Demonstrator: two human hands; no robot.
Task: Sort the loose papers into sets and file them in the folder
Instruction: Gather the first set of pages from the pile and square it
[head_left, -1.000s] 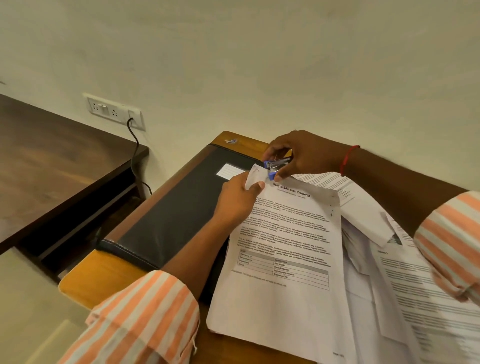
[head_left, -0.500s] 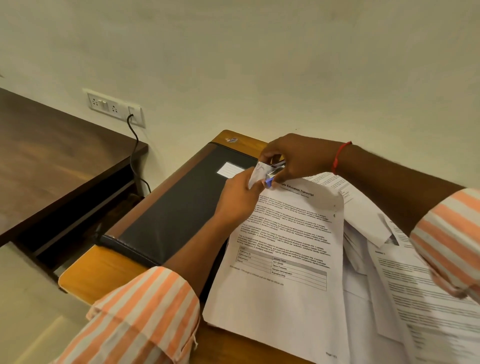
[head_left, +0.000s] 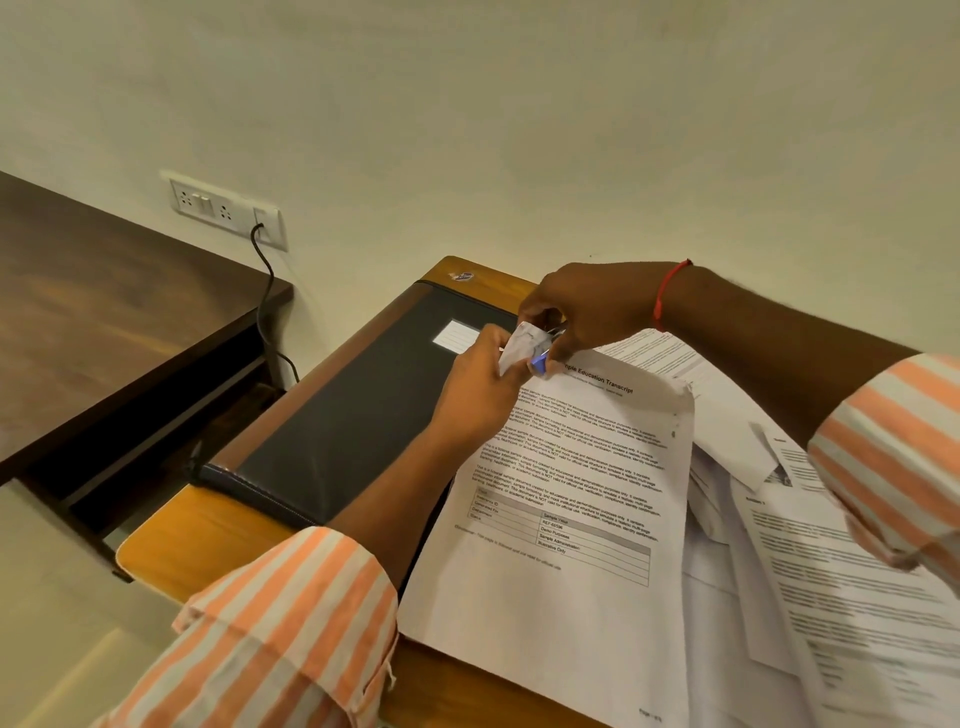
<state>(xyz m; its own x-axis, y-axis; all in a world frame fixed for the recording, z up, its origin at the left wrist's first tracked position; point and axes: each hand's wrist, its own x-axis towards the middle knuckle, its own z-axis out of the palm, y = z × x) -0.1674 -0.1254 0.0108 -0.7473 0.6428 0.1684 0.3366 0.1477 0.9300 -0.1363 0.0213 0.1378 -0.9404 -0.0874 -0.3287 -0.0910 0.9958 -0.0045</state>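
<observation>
Desk (head_left: 171, 545) of pale wood bears our closed black folder (head_left: 353, 415) at left, its long axis running near to far, and loose papers (head_left: 831, 571) heaped at right. Between them our left hand (head_left: 483, 384) pinches the transcript set (head_left: 571, 493) by its raised far-left corner. Our right hand (head_left: 587, 306), fingers curled, grips a small stapler (head_left: 539, 359) against that corner from the right.

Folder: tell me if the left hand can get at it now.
Probably yes: the folder lies bare just beside the left hand, but that hand pinches the paper corner at the stapler.
</observation>
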